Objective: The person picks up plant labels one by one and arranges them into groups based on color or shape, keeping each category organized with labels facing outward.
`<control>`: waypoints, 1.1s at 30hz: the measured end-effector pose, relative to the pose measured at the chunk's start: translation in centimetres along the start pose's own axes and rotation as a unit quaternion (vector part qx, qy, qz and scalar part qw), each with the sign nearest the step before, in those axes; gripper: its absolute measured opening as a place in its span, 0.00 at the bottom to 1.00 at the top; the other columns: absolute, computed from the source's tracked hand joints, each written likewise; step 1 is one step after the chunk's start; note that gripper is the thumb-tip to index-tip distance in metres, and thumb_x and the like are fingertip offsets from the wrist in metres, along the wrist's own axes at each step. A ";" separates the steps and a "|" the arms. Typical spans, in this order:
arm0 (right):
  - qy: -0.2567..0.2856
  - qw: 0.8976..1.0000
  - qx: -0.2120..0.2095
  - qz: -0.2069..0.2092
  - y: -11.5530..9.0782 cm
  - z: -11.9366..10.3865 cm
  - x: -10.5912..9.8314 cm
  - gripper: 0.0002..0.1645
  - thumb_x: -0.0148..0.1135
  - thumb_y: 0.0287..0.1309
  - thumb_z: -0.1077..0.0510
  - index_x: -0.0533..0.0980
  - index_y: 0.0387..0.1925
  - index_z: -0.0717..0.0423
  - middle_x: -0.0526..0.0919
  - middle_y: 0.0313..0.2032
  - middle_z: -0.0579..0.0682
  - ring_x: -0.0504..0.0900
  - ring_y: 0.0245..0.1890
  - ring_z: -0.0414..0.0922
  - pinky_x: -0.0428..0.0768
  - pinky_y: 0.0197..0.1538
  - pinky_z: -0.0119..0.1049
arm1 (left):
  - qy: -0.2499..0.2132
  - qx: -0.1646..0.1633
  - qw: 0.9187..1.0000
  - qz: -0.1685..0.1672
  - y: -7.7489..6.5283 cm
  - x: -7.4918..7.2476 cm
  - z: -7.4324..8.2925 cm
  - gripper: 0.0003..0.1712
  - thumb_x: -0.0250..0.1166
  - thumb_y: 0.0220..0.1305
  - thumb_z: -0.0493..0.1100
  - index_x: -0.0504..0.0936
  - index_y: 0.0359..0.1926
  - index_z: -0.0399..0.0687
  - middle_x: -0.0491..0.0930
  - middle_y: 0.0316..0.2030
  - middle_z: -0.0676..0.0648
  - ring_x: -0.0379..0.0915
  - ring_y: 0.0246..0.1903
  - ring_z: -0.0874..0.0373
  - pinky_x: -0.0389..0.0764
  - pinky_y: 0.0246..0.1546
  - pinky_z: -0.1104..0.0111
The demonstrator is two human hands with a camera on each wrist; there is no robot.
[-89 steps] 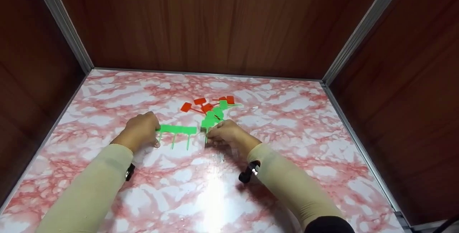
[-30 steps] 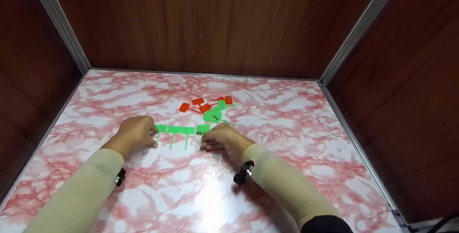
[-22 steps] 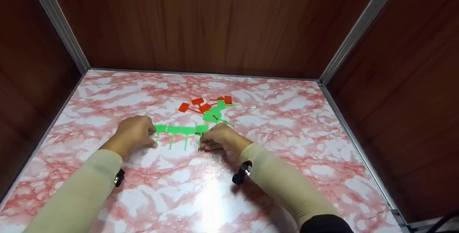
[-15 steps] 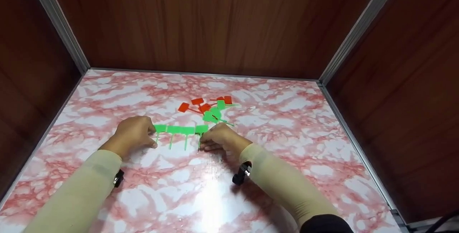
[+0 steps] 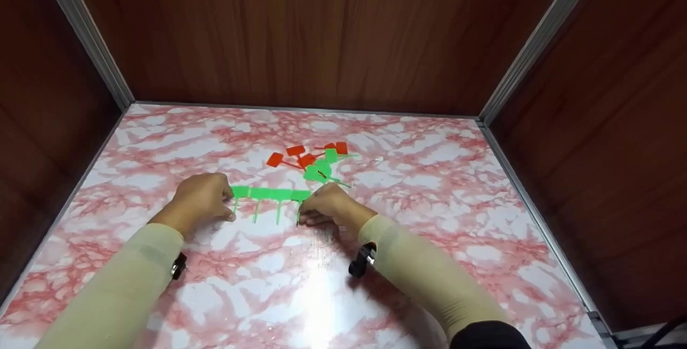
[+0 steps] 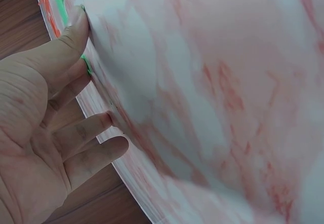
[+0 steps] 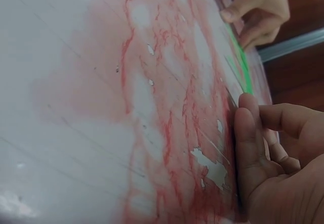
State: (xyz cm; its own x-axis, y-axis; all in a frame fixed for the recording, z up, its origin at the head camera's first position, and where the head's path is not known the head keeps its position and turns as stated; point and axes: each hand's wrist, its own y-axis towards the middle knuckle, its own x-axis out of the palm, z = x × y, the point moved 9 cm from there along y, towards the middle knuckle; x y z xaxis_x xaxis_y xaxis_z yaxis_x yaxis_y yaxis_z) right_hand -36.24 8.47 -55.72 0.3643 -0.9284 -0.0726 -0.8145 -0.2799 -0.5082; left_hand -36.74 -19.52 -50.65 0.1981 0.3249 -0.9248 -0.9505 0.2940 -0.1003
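Several green T-shaped plant labels (image 5: 271, 193) lie in a row on the marbled table, heads side by side and stems toward me. My left hand (image 5: 203, 198) rests at the row's left end. Its index finger touches the end label's head (image 5: 241, 191) and its thumb lies by the stem tip; the other fingers are spread in the left wrist view. At the right end, my right hand (image 5: 331, 204) holds the last label (image 5: 300, 195) by its stem, partly hidden under the fingers. That label's head meets its neighbour's.
Behind the row lies a loose pile of green labels (image 5: 315, 172) and red labels (image 5: 275, 159), some overlapping. Dark wood-grain panels (image 5: 300, 37) with metal edging enclose the table (image 5: 257, 295) at the back and sides.
My right hand has brought a green label from the pile's front edge leftward to the row's right end, closing the gap there. A slight gap has appeared beside the leftmost label.
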 end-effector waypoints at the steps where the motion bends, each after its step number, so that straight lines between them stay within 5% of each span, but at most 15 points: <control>1: -0.003 1.000 -0.003 0.000 0.0 -0.1 0.0 0.06 0.78 0.63 0.64 0.92 0.37 0.66 0.95 0.30 0.57 0.91 0.23 0.42 0.94 0.36 0.36 | 0.000 0.000 1.000 0.000 0.0 0.0 0.0 0.30 0.92 0.53 0.51 0.96 0.55 0.44 0.93 0.56 0.40 0.88 0.59 0.35 0.86 0.59 0.36; 33: -0.102 0.994 -0.039 0.021 0.8 -1.4 -0.1 0.06 0.80 0.61 0.65 0.91 0.28 0.61 0.94 0.26 0.56 0.92 0.24 0.43 0.92 0.30 0.36 | -0.001 0.000 1.000 -0.002 -0.1 -0.2 0.4 0.29 0.92 0.54 0.48 0.96 0.55 0.43 0.93 0.55 0.41 0.87 0.59 0.35 0.86 0.60 0.37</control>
State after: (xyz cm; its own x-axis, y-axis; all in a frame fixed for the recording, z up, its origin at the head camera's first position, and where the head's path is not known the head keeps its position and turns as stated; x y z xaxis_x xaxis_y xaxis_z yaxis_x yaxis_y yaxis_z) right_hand -37.57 8.04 -54.91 0.4075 -0.8727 -0.2689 -0.8601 -0.2677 -0.4343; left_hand -36.56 -19.26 -50.33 0.2021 0.3259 -0.9236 -0.9500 0.2946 -0.1039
